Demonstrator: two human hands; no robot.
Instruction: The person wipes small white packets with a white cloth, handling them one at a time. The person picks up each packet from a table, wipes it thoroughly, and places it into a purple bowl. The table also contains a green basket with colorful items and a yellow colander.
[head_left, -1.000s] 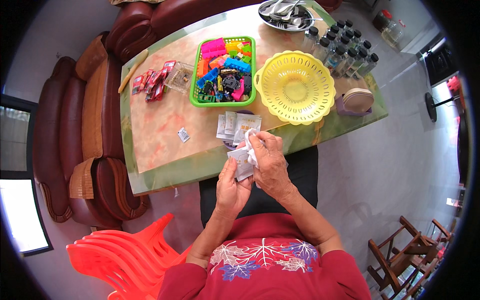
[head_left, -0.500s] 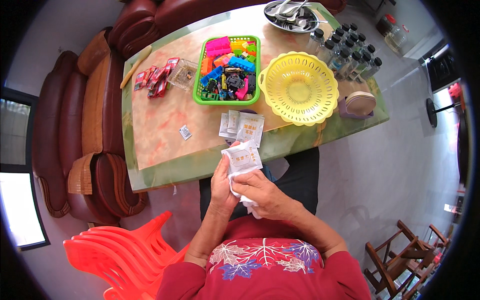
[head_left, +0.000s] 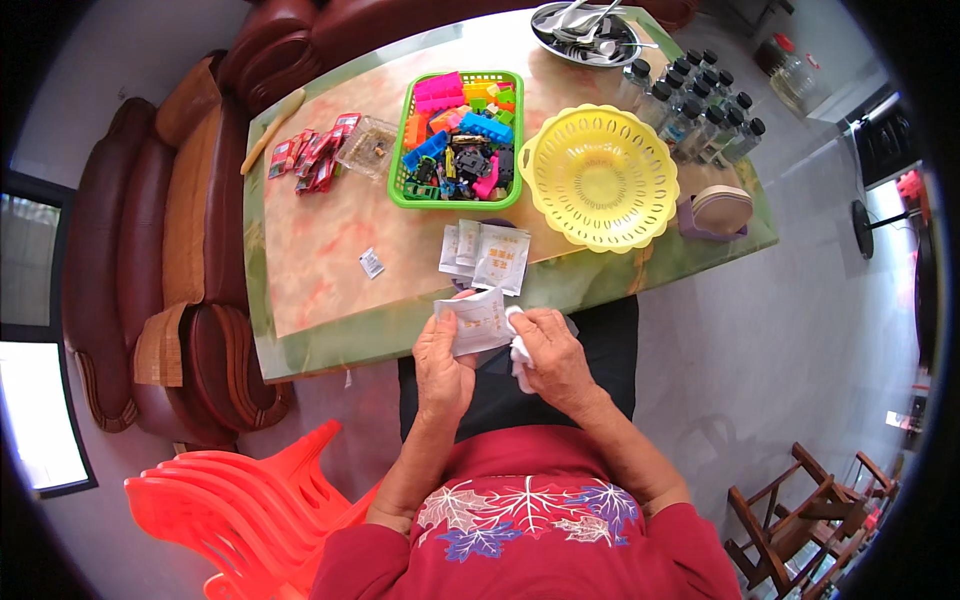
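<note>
Just off the table's near edge, my left hand is closed on a white sachet with orange print, its thumb on top. To the right of the sachet, my right hand grips a crumpled white cloth or tissue; I cannot tell which. Beyond my hands, several more white sachets are stacked at the table edge, over a dark round thing mostly hidden beneath them. A small white packet lies apart to the left.
On the table stand a green basket of coloured blocks, a yellow colander, several bottles, a bowl of utensils and a coaster holder. Red packets lie beside a clear tray. Stacked red chairs stand lower left.
My right hand, with the white cloth or tissue, has moved right and slightly up, off the sachet's lower part. The sachet in my left hand has shifted slightly left and turned.
</note>
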